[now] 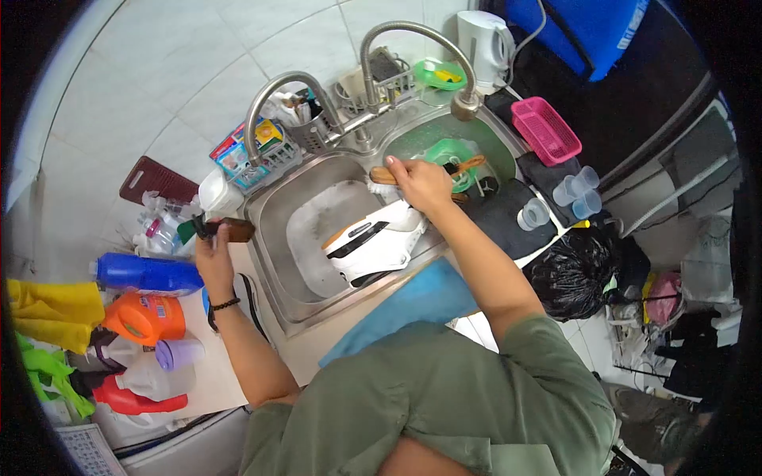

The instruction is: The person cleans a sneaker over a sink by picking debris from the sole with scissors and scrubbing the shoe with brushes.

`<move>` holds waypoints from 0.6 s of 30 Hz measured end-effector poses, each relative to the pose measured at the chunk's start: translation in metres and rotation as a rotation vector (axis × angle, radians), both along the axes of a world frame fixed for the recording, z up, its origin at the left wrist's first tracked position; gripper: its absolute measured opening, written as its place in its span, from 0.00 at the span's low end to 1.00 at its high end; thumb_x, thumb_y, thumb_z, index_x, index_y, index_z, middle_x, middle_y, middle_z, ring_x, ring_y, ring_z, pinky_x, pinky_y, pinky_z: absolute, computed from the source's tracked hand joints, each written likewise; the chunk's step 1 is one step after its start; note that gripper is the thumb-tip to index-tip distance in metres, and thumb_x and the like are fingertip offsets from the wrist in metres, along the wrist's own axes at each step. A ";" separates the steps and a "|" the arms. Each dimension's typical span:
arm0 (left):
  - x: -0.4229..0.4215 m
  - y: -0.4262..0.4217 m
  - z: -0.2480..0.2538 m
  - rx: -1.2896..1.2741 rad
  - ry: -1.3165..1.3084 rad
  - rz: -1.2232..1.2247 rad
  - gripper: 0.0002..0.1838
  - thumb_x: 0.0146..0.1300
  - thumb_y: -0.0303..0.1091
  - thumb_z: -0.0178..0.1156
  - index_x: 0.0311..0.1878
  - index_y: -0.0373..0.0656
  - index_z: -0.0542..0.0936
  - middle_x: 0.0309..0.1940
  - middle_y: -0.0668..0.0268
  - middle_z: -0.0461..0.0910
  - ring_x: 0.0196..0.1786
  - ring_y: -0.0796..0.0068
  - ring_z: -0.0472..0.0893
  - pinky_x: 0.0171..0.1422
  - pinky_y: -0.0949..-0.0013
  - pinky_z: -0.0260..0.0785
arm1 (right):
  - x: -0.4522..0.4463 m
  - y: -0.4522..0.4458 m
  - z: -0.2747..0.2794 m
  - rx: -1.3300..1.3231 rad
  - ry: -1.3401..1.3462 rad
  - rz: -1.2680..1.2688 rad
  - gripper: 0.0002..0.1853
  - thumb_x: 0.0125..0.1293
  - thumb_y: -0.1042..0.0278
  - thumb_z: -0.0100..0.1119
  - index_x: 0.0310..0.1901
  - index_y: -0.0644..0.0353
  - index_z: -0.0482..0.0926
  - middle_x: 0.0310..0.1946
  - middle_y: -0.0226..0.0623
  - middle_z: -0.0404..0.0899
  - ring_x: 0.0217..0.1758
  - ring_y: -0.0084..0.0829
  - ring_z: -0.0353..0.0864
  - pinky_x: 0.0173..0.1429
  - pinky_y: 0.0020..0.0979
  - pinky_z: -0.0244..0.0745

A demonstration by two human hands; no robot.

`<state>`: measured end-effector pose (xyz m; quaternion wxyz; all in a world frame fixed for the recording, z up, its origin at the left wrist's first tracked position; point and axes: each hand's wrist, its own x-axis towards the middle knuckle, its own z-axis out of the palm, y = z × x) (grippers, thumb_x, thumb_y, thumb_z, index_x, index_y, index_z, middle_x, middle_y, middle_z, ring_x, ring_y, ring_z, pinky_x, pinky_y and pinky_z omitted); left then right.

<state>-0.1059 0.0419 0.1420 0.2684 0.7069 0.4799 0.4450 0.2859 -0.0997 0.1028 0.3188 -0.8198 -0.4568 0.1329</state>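
Observation:
On the left of the sink, my left hand (214, 247) is closed around a small dark brown object (236, 230) that looks like a bottle with a dark top. My right hand (425, 186) grips a wooden-handled scrub brush (384, 176) with pale bristles, over the sink divider. Below the brush, a white shoe (381, 242) with black stripes lies tilted across the left basin (274, 262), partly on its front right rim. White suds cover part of that basin's floor. The brush touches neither basin wall nor shoe as far as I can see.
Green bowls with another wooden brush (468, 164) sit in the right basin. Two curved faucets (417, 25) arch above. Detergent bottles, including a blue bottle (151, 272) and an orange jug (147, 319), crowd the left. A pink basket (548, 131) and plastic cups (586, 202) stand right.

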 end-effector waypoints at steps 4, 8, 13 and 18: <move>0.067 -0.040 0.010 -0.298 -0.596 -0.304 0.16 0.75 0.34 0.56 0.61 0.40 0.75 0.49 0.66 0.79 0.48 0.76 0.79 0.57 0.69 0.70 | 0.001 0.000 -0.006 0.042 -0.001 -0.008 0.35 0.72 0.30 0.41 0.35 0.52 0.90 0.29 0.48 0.85 0.38 0.51 0.86 0.46 0.48 0.79; 0.105 -0.061 -0.001 -0.474 -0.551 -0.368 0.20 0.66 0.27 0.56 0.62 0.40 0.75 0.43 0.69 0.79 0.44 0.78 0.77 0.52 0.72 0.69 | 0.000 0.000 -0.011 0.090 -0.011 -0.033 0.35 0.71 0.31 0.42 0.33 0.52 0.89 0.28 0.47 0.85 0.37 0.51 0.87 0.45 0.48 0.79; 0.144 -0.084 0.009 -0.636 0.005 -0.654 0.18 0.57 0.24 0.56 0.51 0.38 0.82 0.39 0.70 0.82 0.40 0.78 0.77 0.46 0.72 0.71 | -0.001 0.002 -0.012 0.120 -0.005 -0.044 0.34 0.71 0.31 0.43 0.31 0.52 0.89 0.28 0.47 0.85 0.37 0.51 0.87 0.44 0.49 0.79; 0.171 -0.097 0.019 -0.185 0.526 -0.625 0.18 0.57 0.38 0.65 0.48 0.40 0.83 0.37 0.55 0.84 0.42 0.56 0.83 0.47 0.59 0.73 | 0.000 0.003 -0.009 0.088 -0.027 -0.037 0.33 0.71 0.31 0.44 0.34 0.52 0.90 0.28 0.47 0.85 0.37 0.52 0.86 0.44 0.48 0.79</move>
